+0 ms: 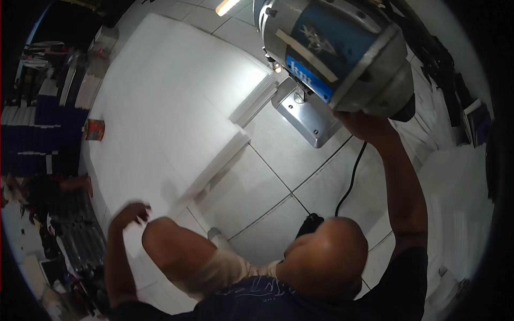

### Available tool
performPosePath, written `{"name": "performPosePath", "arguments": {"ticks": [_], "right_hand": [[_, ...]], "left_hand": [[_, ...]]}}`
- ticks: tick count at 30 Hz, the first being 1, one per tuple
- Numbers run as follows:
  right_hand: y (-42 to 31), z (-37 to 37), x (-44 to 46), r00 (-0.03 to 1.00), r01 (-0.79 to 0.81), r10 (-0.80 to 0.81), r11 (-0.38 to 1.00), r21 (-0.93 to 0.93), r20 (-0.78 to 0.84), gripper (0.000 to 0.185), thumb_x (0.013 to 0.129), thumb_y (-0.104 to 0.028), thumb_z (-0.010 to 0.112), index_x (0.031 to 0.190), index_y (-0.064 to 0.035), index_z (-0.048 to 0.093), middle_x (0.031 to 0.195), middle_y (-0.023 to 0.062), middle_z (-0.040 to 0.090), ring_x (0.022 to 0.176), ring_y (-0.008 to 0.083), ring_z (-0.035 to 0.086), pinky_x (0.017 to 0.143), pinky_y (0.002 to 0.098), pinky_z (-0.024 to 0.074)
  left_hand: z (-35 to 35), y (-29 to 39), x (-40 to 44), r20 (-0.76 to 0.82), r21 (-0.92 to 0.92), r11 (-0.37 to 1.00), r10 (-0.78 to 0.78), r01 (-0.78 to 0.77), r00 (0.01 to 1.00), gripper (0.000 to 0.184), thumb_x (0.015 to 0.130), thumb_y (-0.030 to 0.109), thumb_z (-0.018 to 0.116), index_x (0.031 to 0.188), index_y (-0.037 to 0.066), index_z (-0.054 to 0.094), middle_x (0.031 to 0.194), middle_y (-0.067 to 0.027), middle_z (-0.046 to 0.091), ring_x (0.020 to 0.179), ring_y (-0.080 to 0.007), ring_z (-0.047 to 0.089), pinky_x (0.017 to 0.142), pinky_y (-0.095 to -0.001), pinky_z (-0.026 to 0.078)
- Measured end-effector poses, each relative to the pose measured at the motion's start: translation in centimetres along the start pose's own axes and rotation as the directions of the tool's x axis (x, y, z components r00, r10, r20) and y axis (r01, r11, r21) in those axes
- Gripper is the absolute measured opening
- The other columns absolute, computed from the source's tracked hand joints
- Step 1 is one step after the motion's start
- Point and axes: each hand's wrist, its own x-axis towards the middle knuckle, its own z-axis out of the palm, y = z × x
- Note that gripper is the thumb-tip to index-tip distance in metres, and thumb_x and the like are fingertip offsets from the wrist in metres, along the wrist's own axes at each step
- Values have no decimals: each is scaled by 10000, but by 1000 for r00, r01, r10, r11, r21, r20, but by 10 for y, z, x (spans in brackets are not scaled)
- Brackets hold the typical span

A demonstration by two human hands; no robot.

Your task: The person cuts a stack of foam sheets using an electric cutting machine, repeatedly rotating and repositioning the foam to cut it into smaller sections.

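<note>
At the upper right, my right hand (pixel 364 125) is at the underside of a large blue and grey machine (pixel 332 48) with a blue label. Its fingers are mostly hidden behind the machine's lower edge. Below the machine lies its metal base plate (pixel 308 117), on the tiled floor. My left hand (pixel 133 213) hangs beside my left knee, fingers apart and slightly bent, holding nothing. Closest to it is the low stack of large white sheets (pixel 166 101).
A red tin (pixel 95 130) stands at the stack's left edge. A black cable (pixel 352 182) runs down from the machine across the tiles. Piled books or packs (pixel 45 128) line the left side, where another person's leg (pixel 75 184) shows. White stacks (pixel 458 208) stand at right.
</note>
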Motion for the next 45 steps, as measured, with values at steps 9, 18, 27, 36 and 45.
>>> {"name": "performPosePath", "arguments": {"ticks": [9, 18, 27, 36, 45], "right_hand": [[25, 14, -2, 969, 225, -195, 951, -210, 154, 196, 923, -249, 617, 976, -69, 672, 1024, 125, 624, 972, 306, 615, 858, 466, 492], [21, 4, -16, 971, 200, -219, 963, -180, -92, 218, 843, -229, 656, 918, -26, 677, 809, 152, 670, 815, 322, 672, 766, 484, 534], [4, -18, -17, 987, -35, 60, 986, -160, 150, 403, 840, -302, 697, 1137, -33, 652, 1048, 165, 679, 1017, 328, 656, 891, 462, 518], [-15, -30, -15, 908, -336, 337, 941, -46, 248, 481, 844, -350, 713, 1193, -27, 638, 1121, 163, 655, 1075, 310, 635, 948, 452, 502], [-25, -18, -45, 994, -82, 50, 923, -375, -95, 578, 808, -329, 779, 1304, -102, 586, 1301, 155, 552, 1225, 345, 527, 1027, 503, 427]], "left_hand": [[-38, 194, 105, -158, 833, 491, 652, -254, 741, 465, 922, 378, 661, 1261, 65, 601, 1228, -158, 622, 1166, -319, 569, 1026, -424, 443], [122, 282, 156, 463, 626, 131, 731, -769, 501, 599, 812, 396, 737, 1272, 40, 590, 1253, -152, 610, 1177, -328, 567, 1016, -411, 456], [189, 298, 226, 619, 733, -483, 182, -479, 764, 593, 650, 486, 836, 1010, 30, 717, 945, -126, 729, 954, -298, 679, 1027, -361, 436], [176, 296, 222, 672, 713, -458, 231, -531, 703, 404, 714, 392, 810, 867, 29, 720, 836, -167, 725, 888, -333, 689, 1132, -409, 378], [154, 287, 205, 668, 582, -181, 662, -792, 340, 388, 828, 233, 761, 1153, 38, 680, 1101, -149, 700, 1046, -332, 648, 919, -413, 520]]}}
